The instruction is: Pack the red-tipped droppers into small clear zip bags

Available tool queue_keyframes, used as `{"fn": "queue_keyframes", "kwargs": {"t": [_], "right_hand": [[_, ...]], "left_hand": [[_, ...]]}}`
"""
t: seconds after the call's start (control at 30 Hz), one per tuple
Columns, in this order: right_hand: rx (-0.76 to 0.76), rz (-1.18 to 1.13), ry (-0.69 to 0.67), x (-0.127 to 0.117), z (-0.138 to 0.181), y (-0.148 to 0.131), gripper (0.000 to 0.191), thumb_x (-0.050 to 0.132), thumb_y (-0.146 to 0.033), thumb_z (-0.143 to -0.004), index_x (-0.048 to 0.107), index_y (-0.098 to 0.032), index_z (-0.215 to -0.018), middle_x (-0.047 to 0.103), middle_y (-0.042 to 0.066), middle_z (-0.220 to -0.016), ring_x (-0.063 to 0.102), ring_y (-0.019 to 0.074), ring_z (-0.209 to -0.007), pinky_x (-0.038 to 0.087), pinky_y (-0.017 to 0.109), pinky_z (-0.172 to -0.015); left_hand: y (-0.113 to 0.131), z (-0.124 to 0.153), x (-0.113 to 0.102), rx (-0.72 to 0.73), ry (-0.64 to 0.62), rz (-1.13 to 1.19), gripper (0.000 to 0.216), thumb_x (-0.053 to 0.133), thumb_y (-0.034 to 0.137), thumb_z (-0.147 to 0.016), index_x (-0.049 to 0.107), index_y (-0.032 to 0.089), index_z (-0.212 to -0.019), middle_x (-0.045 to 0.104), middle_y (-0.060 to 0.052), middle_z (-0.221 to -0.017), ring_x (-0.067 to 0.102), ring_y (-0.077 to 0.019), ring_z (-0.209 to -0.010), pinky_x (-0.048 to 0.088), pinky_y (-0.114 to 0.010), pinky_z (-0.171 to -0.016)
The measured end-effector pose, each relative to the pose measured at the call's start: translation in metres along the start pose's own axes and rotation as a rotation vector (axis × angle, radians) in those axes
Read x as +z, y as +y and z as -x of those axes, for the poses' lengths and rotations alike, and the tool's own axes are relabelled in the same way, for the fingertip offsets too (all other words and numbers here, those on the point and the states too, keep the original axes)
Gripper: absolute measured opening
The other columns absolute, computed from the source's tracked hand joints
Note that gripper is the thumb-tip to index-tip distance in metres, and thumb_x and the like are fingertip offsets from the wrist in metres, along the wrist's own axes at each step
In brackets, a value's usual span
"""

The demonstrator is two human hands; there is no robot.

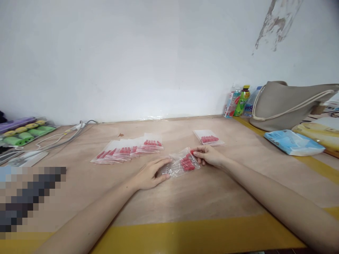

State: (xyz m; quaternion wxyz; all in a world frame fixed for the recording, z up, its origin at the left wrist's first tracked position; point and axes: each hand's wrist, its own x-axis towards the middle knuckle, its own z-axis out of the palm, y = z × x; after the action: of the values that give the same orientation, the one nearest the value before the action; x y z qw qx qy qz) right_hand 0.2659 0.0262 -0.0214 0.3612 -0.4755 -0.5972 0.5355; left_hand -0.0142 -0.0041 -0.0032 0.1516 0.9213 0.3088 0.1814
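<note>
In the middle of the table lies a clear zip-lock plastic bag (174, 170) with several red cylindrical pieces (187, 163) inside. My left hand (151, 173) rests at the bag's left end, thumb and fingers apart, fingertips touching the plastic. My right hand (208, 155) pinches the bag's far right corner, beside a red piece; I cannot tell whether that piece is inside its fingers too. A row of overlapping flat bags (127, 150) with similar red pieces lies beyond my left hand. Another small pile of such bags (209, 138) lies behind my right hand.
Green, yellow and purple rolls (26, 132) and cables (60, 138) are at the left. Drink bottles (241, 100), a grey bag (283, 106) and a blue-white packet (293, 142) stand or lie at the right. Yellow tape (201, 234) runs along the front edge. A wall rises behind.
</note>
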Motion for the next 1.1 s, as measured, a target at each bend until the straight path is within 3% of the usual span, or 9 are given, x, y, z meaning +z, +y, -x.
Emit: {"fn": "queue_keyframes", "kwargs": {"t": [0.23,0.5,0.63,0.8,0.9,1.0,1.1], "right_hand": [[0.094,0.000,0.239,0.017,-0.001,-0.012,0.014,0.059,-0.024,-0.074,0.063,-0.012,-0.079,0.049,-0.005,-0.040,0.038,0.0034,-0.032,0.028,0.015,-0.030],[-0.034,0.114,0.307,0.022,-0.005,-0.005,0.009,0.062,-0.016,-0.064,0.053,-0.016,-0.065,0.056,-0.003,-0.049,0.047,0.0068,-0.041,0.037,0.017,-0.039],[-0.125,0.184,0.252,0.019,-0.008,0.004,0.008,0.059,-0.017,-0.062,0.058,-0.015,-0.070,0.055,-0.003,-0.051,0.049,0.0084,-0.045,0.037,0.018,-0.042],[-0.162,0.194,0.273,0.016,-0.006,0.003,0.024,0.059,-0.016,-0.059,0.060,-0.014,-0.083,0.049,-0.007,-0.049,0.043,0.0068,-0.043,0.033,0.018,-0.042],[-0.152,0.138,0.165,0.015,-0.004,0.001,0.032,0.061,-0.023,-0.062,0.062,-0.016,-0.093,0.055,-0.005,-0.054,0.049,0.0091,-0.049,0.040,0.021,-0.048],[-0.153,0.078,0.058,0.015,-0.004,0.000,0.030,0.064,-0.033,-0.063,0.063,-0.016,-0.087,0.060,-0.002,-0.060,0.055,0.0114,-0.056,0.045,0.024,-0.056],[-0.155,0.067,0.088,0.015,-0.004,-0.001,0.027,0.069,-0.035,-0.059,0.060,-0.015,-0.076,0.058,-0.003,-0.056,0.053,0.0098,-0.053,0.045,0.023,-0.054]], "left_hand": [[0.000,-0.001,0.000,-0.006,-0.002,-0.006,0.050,0.049,0.036,-0.085,0.036,0.024,-0.131,0.044,-0.006,-0.132,0.042,-0.0222,-0.119,0.036,-0.039,-0.100],[0.000,-0.001,-0.001,-0.011,-0.012,-0.008,0.050,0.048,0.038,-0.086,0.035,0.025,-0.132,0.044,-0.005,-0.132,0.042,-0.0218,-0.120,0.035,-0.039,-0.101],[0.000,0.000,-0.001,0.010,-0.029,-0.054,0.044,0.046,0.037,-0.087,0.039,0.030,-0.130,0.040,-0.003,-0.134,0.040,-0.0215,-0.120,0.035,-0.038,-0.100],[0.001,0.001,-0.002,0.044,-0.053,-0.127,0.033,0.042,0.035,-0.090,0.048,0.033,-0.123,0.037,-0.002,-0.135,0.041,-0.0223,-0.120,0.037,-0.039,-0.098],[0.001,0.001,-0.002,0.048,-0.044,-0.117,0.034,0.042,0.034,-0.089,0.048,0.031,-0.123,0.037,-0.003,-0.136,0.041,-0.0222,-0.120,0.037,-0.038,-0.099],[0.001,0.001,-0.001,0.058,-0.029,-0.105,0.034,0.044,0.033,-0.089,0.049,0.029,-0.122,0.039,-0.004,-0.135,0.042,-0.0225,-0.119,0.037,-0.039,-0.099],[0.000,0.001,-0.001,0.059,-0.022,-0.100,0.034,0.045,0.032,-0.088,0.050,0.028,-0.121,0.040,-0.004,-0.134,0.042,-0.0225,-0.119,0.037,-0.039,-0.099]]}}
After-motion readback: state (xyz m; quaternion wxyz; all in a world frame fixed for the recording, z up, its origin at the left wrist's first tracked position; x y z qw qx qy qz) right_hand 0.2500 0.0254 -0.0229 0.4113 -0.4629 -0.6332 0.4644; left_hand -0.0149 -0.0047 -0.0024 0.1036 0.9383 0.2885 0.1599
